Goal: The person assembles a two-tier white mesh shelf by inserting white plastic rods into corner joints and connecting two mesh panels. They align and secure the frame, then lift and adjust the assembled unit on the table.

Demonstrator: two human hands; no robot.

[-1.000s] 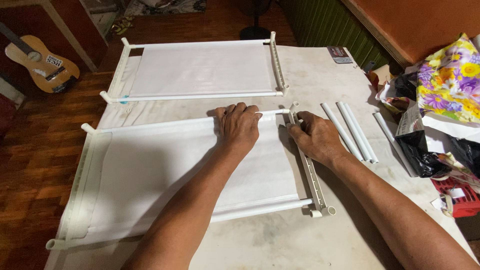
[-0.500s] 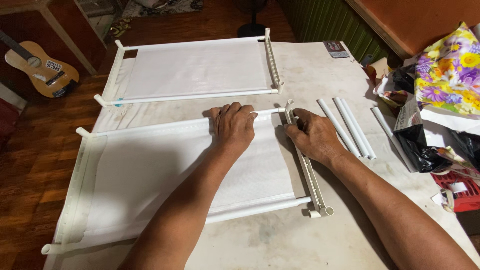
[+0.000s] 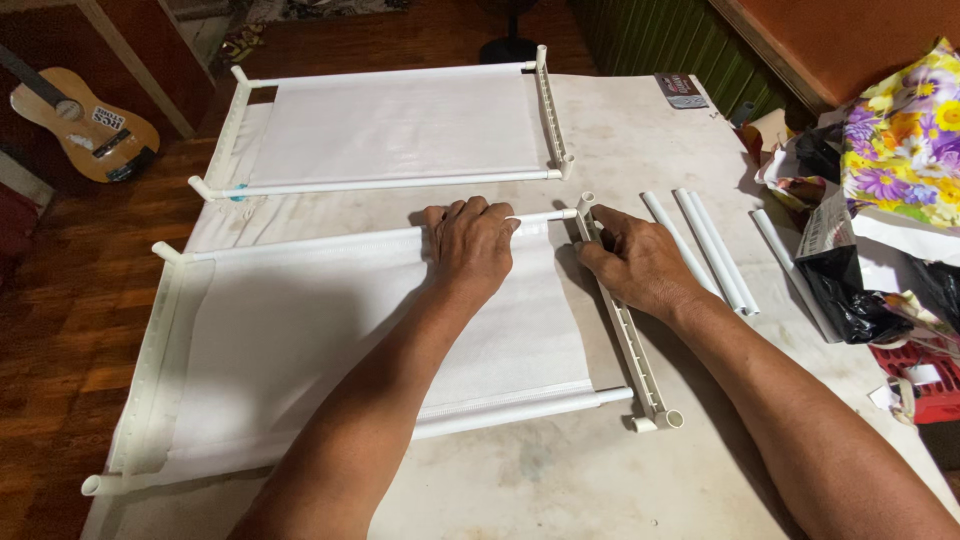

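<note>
Your left hand (image 3: 472, 243) lies palm-down, clamped over the far white plastic tube (image 3: 300, 243) of the near white fabric shelf panel (image 3: 330, 340). Your right hand (image 3: 635, 262) grips the white slotted end bracket (image 3: 640, 375) at that tube's corner. Three loose white tubes (image 3: 715, 250) lie just right on the pale tabletop (image 3: 620, 130). A second assembled white panel (image 3: 395, 125) sits beyond; a floral bag (image 3: 900, 130) and black plastic clutter crowd the right edge.

The near fabric shelf panel (image 3: 330, 330) is matt white woven cloth, its sleeves slipped over smooth, faintly glossy white plastic tubes. Right of it, the perforated side rail (image 3: 625, 330) is the same hard plastic. Beneath the panel, the tabletop (image 3: 560, 480) looks dull, mottled, scuffed; left of the panel, varnished wooden floor (image 3: 60, 300) shines
</note>
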